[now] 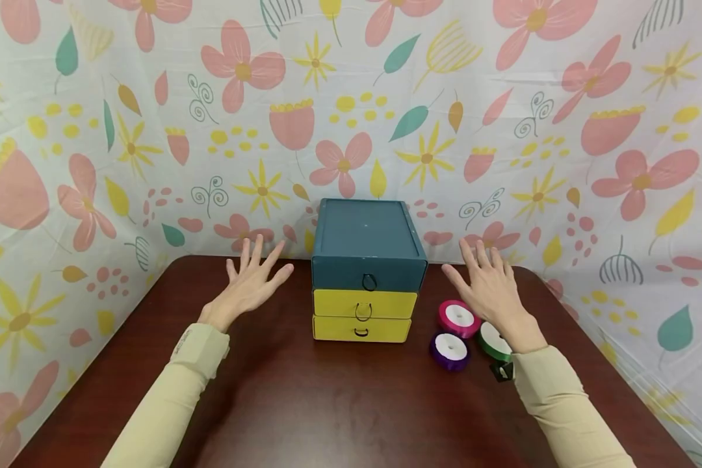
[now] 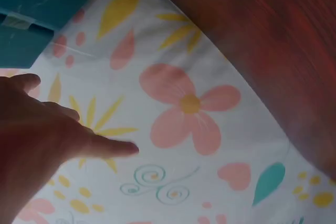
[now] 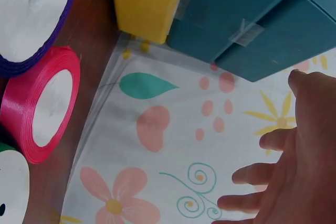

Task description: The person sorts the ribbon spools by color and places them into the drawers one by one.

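A: What is the broadest feature, seen from here?

B: The flower-printed cloth (image 1: 175,175), hanging behind the drawer box (image 1: 363,231). Next in size, the reddish-brown table (image 1: 327,409), beneath that box.

A: And the box itself?

B: A blue-green casing and top drawer (image 1: 336,274), flat-topped, above two yellow drawers (image 1: 333,303).

A: Where does it lie relative to the fingers?

B: Between them. The left hand (image 1: 247,286) is raised left of the box, the right hand (image 1: 491,289) right of it; both are apart from it, thumbs nearest. All fingers are straight, spread wide and holding nothing.

A: The smaller items?

B: Three ribbon rolls with white centres, all right of the box: pink (image 1: 459,316) nearer its side, purple (image 1: 450,350) forward of its front, green (image 1: 494,338) farther out, partly hidden by the right wrist. They lie wristward of the right fingertips. Farther right of the box, just beside the green roll, is a black object (image 1: 502,371); I cannot tell its kind. Smallest, a dark loop handle (image 1: 361,333) on each drawer front.
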`<act>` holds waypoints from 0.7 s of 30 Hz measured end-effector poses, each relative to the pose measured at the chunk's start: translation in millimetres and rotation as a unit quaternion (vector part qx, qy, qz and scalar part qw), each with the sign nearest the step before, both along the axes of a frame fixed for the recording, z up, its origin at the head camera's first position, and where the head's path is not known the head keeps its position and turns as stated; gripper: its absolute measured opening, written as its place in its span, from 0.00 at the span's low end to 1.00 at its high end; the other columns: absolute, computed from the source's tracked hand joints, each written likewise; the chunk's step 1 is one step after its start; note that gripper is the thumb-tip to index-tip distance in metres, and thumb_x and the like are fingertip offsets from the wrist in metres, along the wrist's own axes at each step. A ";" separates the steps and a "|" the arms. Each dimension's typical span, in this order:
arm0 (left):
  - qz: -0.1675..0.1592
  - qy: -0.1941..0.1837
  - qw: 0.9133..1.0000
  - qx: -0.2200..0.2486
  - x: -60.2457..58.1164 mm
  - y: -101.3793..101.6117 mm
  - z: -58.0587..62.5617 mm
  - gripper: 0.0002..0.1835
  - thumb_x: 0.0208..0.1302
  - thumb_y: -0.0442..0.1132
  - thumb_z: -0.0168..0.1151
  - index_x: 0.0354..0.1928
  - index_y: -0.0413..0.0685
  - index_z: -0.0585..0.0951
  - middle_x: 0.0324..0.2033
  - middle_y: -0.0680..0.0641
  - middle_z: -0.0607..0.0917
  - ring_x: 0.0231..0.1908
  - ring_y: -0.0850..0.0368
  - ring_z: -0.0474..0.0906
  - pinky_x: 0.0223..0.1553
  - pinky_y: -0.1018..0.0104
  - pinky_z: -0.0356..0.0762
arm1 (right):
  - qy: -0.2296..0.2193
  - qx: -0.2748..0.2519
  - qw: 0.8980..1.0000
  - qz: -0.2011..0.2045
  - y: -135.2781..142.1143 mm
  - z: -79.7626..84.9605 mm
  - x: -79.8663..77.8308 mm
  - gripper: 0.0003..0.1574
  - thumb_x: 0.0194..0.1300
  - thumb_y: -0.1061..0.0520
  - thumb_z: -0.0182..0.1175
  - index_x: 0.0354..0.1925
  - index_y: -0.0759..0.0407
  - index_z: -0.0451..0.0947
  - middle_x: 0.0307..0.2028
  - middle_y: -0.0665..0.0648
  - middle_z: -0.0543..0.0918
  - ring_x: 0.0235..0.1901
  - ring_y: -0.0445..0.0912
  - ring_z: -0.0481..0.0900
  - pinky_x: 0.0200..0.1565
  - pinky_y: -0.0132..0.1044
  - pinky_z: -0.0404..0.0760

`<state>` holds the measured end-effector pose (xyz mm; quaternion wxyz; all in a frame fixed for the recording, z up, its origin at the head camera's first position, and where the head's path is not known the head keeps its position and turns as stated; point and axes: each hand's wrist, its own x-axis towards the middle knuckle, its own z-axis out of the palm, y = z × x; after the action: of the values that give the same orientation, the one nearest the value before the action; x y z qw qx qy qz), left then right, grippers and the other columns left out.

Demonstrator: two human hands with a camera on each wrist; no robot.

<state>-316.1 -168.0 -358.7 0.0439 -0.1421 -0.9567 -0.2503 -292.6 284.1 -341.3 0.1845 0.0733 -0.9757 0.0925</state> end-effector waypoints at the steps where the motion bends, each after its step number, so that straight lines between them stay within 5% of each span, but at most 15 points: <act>1: -0.007 -0.008 1.000 0.020 -1.1 2.3 2.3 0.39 0.67 0.73 0.30 0.76 0.73 0.39 0.75 0.51 0.24 0.72 0.46 0.11 0.63 0.24 0.23 | 0.002 -0.003 1.000 0.003 0.0 0.6 0.1 0.50 0.70 0.26 0.37 0.77 0.52 0.44 0.73 0.73 0.51 0.71 0.71 0.46 0.66 0.70 0.47; 5: -0.058 -0.031 0.988 0.140 -8.0 14.2 13.3 0.36 0.70 0.69 0.29 0.76 0.72 0.40 0.76 0.50 0.30 0.75 0.48 0.20 0.70 0.32 0.28 | 0.017 -0.015 1.000 0.021 -1.9 4.7 1.8 0.49 0.71 0.29 0.39 0.76 0.55 0.47 0.73 0.72 0.54 0.70 0.69 0.52 0.66 0.68 0.53; 11: -0.117 -0.086 0.936 0.320 -22.5 34.6 30.2 0.37 0.71 0.67 0.32 0.77 0.67 0.40 0.77 0.56 0.39 0.77 0.52 0.35 0.73 0.41 0.40 | 0.006 -0.060 0.997 0.049 -9.0 11.3 7.6 0.46 0.72 0.31 0.39 0.76 0.53 0.48 0.73 0.68 0.57 0.68 0.69 0.58 0.60 0.69 0.63; 16: -0.124 -0.112 0.906 0.389 -29.5 53.7 44.0 0.36 0.71 0.65 0.39 0.76 0.72 0.43 0.77 0.56 0.42 0.77 0.55 0.38 0.74 0.43 0.41 | 0.017 -0.104 0.993 0.061 -15.4 18.0 16.4 0.42 0.73 0.33 0.40 0.76 0.49 0.51 0.68 0.69 0.66 0.64 0.66 0.66 0.55 0.69 0.68; 21: -0.123 -0.119 0.897 0.407 -32.3 69.4 53.6 0.36 0.72 0.60 0.45 0.76 0.72 0.45 0.77 0.55 0.44 0.77 0.57 0.38 0.74 0.44 0.43 | 0.099 -0.123 0.985 0.071 -23.5 23.3 26.8 0.36 0.73 0.38 0.45 0.72 0.52 0.62 0.58 0.70 0.77 0.56 0.65 0.74 0.51 0.67 0.71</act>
<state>-348.4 -98.6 -305.1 -0.0478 -0.1975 -0.7444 -0.6361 -265.7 260.6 -318.0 0.2808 0.1279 -0.9261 0.2170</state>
